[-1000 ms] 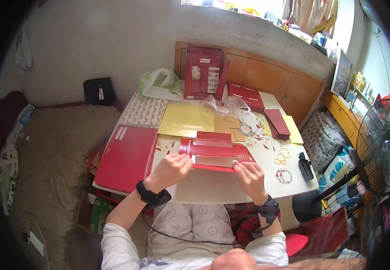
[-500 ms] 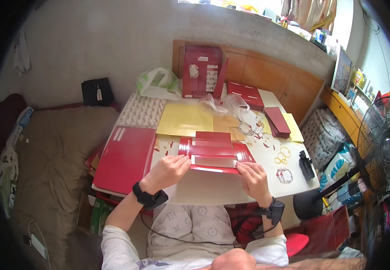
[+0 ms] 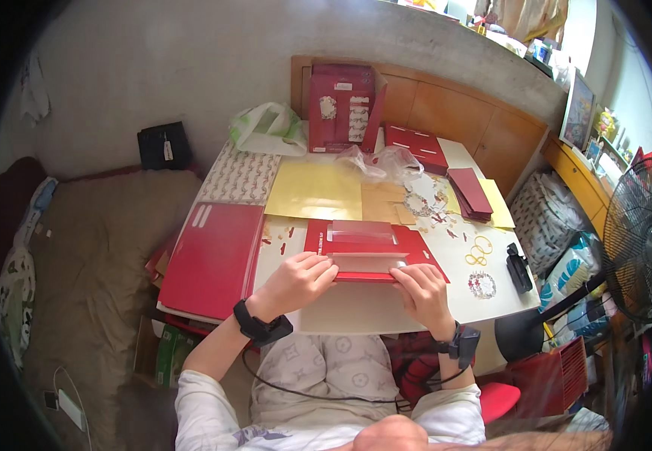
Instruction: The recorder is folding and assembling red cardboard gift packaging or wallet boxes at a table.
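Note:
In front of me on the table is a red cardboard piece (image 3: 420, 246) with a rectangular window and folding flaps. A strip with a pale inner face (image 3: 363, 263) runs along its near side, and a reddish flap (image 3: 363, 232) lies beyond it. My left hand (image 3: 302, 279) pinches the near left end of the strip, with thumb and fingers together. Opposite it, my right hand (image 3: 422, 288) pinches the right end the same way. The fingertips partly hide the fold. Black bands (image 3: 262, 323) circle both wrists.
Large red sheets (image 3: 217, 248) are stacked on the left. Yellow sheets (image 3: 315, 188), a clear plastic bag (image 3: 386, 162) and dark red cards (image 3: 470, 194) lie farther back. To the right are yellow bands (image 3: 479, 251), a ring of small tags (image 3: 482, 286) and a black tool (image 3: 518, 267). A fan (image 3: 638, 240) stands beyond.
The cardboard now lies flatter and shows more of its red surface. Its near strip stands more upright, pale face showing. Both hands keep their pinch; the whole view has shifted slightly.

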The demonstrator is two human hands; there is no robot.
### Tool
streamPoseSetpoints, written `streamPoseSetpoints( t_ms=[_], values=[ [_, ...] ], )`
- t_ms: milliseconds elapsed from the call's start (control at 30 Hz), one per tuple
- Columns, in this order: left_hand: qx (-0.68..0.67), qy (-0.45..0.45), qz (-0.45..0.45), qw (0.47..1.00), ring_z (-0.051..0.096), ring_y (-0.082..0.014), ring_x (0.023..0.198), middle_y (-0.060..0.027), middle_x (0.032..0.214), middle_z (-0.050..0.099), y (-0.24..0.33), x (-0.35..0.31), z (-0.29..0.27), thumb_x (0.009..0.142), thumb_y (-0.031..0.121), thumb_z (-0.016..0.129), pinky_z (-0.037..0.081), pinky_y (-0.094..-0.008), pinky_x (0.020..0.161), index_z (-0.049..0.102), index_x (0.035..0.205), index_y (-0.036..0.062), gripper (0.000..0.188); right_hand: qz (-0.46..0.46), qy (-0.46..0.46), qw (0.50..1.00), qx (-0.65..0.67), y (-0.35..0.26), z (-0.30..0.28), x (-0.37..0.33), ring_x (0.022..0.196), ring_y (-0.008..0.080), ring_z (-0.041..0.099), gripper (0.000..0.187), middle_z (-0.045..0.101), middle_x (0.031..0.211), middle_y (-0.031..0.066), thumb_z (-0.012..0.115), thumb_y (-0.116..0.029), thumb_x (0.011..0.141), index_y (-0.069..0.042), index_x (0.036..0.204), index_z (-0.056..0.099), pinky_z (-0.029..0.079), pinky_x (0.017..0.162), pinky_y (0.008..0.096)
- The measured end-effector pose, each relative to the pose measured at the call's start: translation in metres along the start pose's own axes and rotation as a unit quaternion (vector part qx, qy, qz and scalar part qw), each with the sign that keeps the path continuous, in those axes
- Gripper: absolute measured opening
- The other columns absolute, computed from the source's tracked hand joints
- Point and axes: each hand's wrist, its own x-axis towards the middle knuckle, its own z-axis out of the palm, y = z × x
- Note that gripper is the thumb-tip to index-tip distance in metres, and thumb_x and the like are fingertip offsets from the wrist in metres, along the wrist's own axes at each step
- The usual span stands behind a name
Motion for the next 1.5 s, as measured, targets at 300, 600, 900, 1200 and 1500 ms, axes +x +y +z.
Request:
streamPoseSetpoints(
  t_ms=[300, 600, 900, 1200, 1500],
  values=[
    [0.018, -0.002, 0.023, 1.000, 0.068, -0.0221, 0.095, -0.0088, 0.098, 0.069, 0.019, 0.003, 0.008, 0.079, 0.018, 0.075, 0.056, -0.0352, 0.085, 0.066, 0.104, 0.0022, 0.031, -0.058, -0.015, 0.996, -0.062, -0.020, 0.009, 0.000, 0.095, 0.0245, 0.064, 0.037, 0.066, 0.101, 0.0073, 0.070, -0.014, 0.081, -0.004, 0.116, 0.065, 0.052, 0.085, 0.0391],
    [-0.065, 0.276, -0.189, 0.940, 0.049, -0.0351, 0.129, -0.0203, 0.140, 0.048, -0.018, 0.005, 0.000, 0.083, 0.029, 0.078, 0.041, -0.0432, 0.107, 0.044, 0.138, 0.0012, 0.070, 0.073, 0.171, 0.982, 0.041, -0.002, -0.001, 0.001, 0.087, 0.0300, 0.066, 0.021, 0.065, 0.096, 0.0177, 0.061, 0.001, 0.085, 0.000, 0.106, 0.059, 0.053, 0.079, 0.0387],
    [-0.353, 0.369, -0.237, 0.827, 0.045, -0.0293, 0.133, -0.0183, 0.144, 0.042, -0.025, 0.045, 0.006, 0.094, 0.014, 0.066, 0.034, -0.0431, 0.112, 0.031, 0.146, 0.0006, 0.063, 0.175, 0.239, 0.850, 0.435, 0.005, 0.009, 0.016, 0.104, 0.0130, 0.055, 0.030, 0.060, 0.116, 0.0074, 0.060, -0.005, 0.097, -0.002, 0.125, 0.048, 0.042, 0.093, 0.0286],
    [-0.390, 0.402, -0.171, 0.811, 0.047, -0.0226, 0.126, -0.0145, 0.136, 0.045, -0.023, 0.045, 0.001, 0.094, 0.002, 0.064, 0.038, -0.0360, 0.107, 0.028, 0.145, 0.0016, 0.063, 0.117, 0.304, 0.877, 0.354, 0.012, 0.003, 0.039, 0.109, 0.0178, 0.055, 0.063, 0.055, 0.129, 0.0128, 0.065, -0.004, 0.094, -0.007, 0.145, 0.030, 0.043, 0.093, 0.0308],
    [-0.365, 0.371, -0.143, 0.842, 0.046, -0.0211, 0.123, -0.0109, 0.131, 0.045, -0.032, 0.041, -0.004, 0.090, 0.001, 0.068, 0.035, -0.0377, 0.108, 0.040, 0.132, 0.0017, 0.051, 0.099, 0.269, 0.883, 0.370, 0.037, -0.015, 0.050, 0.104, 0.0124, 0.052, 0.043, 0.058, 0.121, 0.0080, 0.068, -0.004, 0.092, -0.006, 0.129, 0.048, 0.041, 0.088, 0.0271]
  ],
)
